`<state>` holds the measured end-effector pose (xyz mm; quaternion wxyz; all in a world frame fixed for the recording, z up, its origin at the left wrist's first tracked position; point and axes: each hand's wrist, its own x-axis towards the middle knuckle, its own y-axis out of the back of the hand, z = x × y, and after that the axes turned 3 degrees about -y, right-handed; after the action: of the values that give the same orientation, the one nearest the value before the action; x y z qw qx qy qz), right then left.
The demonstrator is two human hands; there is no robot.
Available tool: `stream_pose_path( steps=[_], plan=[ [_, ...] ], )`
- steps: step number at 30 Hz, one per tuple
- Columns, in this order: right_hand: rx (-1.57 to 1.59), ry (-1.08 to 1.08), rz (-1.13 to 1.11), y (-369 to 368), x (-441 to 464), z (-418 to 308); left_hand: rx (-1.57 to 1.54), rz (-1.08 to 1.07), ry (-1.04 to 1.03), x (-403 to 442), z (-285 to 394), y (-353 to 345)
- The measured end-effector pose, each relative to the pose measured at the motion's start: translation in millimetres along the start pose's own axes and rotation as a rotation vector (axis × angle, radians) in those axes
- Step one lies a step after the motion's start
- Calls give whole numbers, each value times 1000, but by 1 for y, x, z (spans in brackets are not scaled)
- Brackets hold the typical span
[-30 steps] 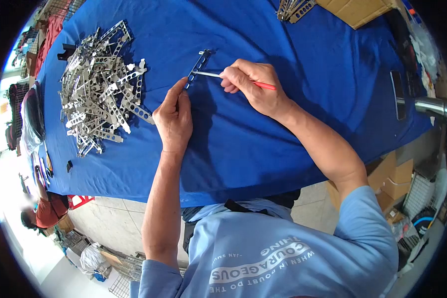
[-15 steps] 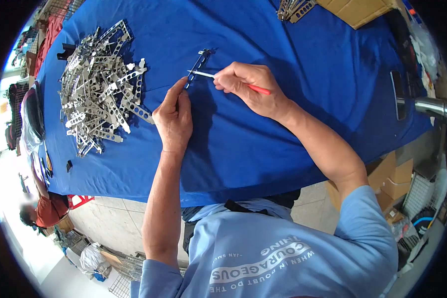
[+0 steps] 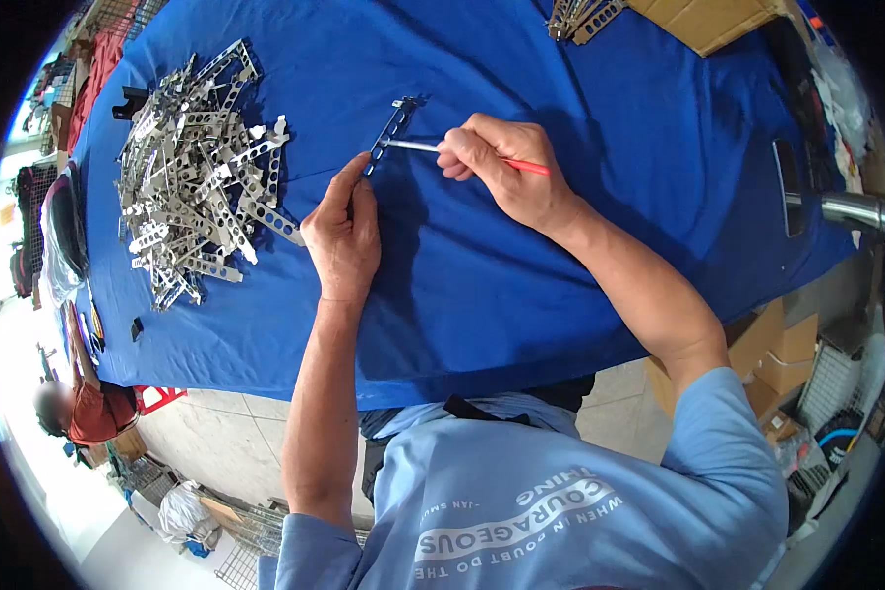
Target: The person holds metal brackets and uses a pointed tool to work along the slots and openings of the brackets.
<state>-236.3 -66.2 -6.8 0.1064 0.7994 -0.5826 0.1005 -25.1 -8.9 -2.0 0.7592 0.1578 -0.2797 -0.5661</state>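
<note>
A narrow metal strip with holes [image 3: 393, 126] is held upright at a slant above the blue cloth. My left hand [image 3: 346, 228] pinches its lower end between thumb and forefinger. To the right, my right hand [image 3: 506, 169] is closed around a thin tool with a red handle [image 3: 528, 167] and a pale shaft [image 3: 413, 147]. The shaft's tip meets the side of the strip around its middle. Left of my hands lies a large tangled pile of similar perforated metal strips [image 3: 202, 177].
Several more strips [image 3: 588, 18] lie at the top beside a cardboard box [image 3: 703, 25]. A dark flat object [image 3: 788, 187] rests near the right edge of the blue cloth [image 3: 560, 315]. A small black piece [image 3: 137, 329] lies lower left. Another person [image 3: 98, 413] is at far left.
The tool's tip first reached left across the strip, and has now drawn back right to its side with my right hand. My left hand has barely moved.
</note>
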Motion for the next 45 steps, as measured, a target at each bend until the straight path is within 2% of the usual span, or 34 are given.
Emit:
stream_pose_path(
  steps=[8,11,14,18,21,27,33,36,39,45],
  plan=[
    [-13,15,29,-1,-2,0,2,-11,4,0,1,1],
    [-37,51,-72,-1,0,6,0,1,0,0,-1,0],
    [-15,11,-20,-3,0,2,-5,-1,-1,0,0,-1],
    [25,-171,-116,11,-1,-7,-13,1,4,0,-2,-1],
    [-11,20,-61,0,-1,0,19,-2,-14,0,-1,0],
    [-35,29,-84,-1,-1,2,9,14,-27,0,-3,-1],
    [57,-10,25,-2,1,3,12,-6,-3,0,-2,0],
    [-62,22,-81,-1,0,1,7,6,-10,0,-3,-1],
    [-17,-54,-53,1,-1,0,15,-2,-8,0,0,0],
    [64,-36,-9,-3,2,0,-3,4,7,0,-2,0]
  ],
)
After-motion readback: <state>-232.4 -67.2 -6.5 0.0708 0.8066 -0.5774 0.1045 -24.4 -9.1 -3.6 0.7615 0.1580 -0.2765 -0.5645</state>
